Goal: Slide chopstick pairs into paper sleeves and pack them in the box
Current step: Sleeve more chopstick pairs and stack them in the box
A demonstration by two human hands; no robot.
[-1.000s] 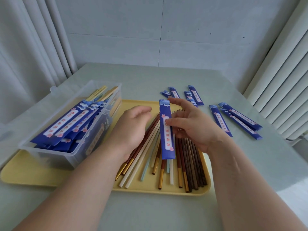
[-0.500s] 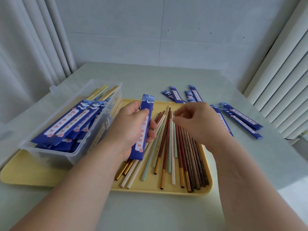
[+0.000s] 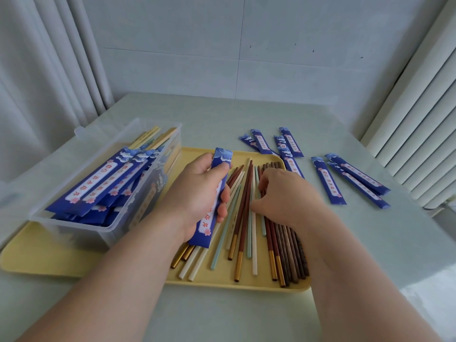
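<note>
Head view, clock directions read on the table (image 3: 370, 243) with 12 o'clock pointing away from the person.

A yellow tray (image 3: 246, 283) lies at the centre of the table. On its 9 o'clock half stands a clear plastic box (image 3: 98, 233), holding a stack of sleeved pairs (image 3: 98, 178) whose blue wrappers face up and whose pale chopstick ends protrude toward 12 o'clock.

On the tray's 3 o'clock half lie the loose chopsticks (image 3: 243, 218), roughly parallel and running from 12 to 6 o'clock: cream, mint, red-brown with gold ends, and dark brown.

The left hand (image 3: 197, 193) grips a blue paper sleeve (image 3: 223, 157), fingers and thumb wrapped round its middle. The sleeve is held lengthwise above the 9 o'clock edge of the loose chopsticks, its upper end toward 12 o'clock and its lower end toward 6 o'clock.

The right hand (image 3: 283, 196) rests palm down on the loose chopsticks at their 3 o'clock side, fingers curled onto them. Whether it pinches any of them cannot be told, since the fingertips are hidden.

Empty sleeves (image 3: 330, 183) lie flat on the bare table, one cluster just beyond the tray at 12 to 1 o'clock, another at 2 to 3 o'clock.

A pale curtain (image 3: 49, 70) hangs at 10 o'clock and a white slatted panel (image 3: 419, 119) stands at 2 o'clock.
</note>
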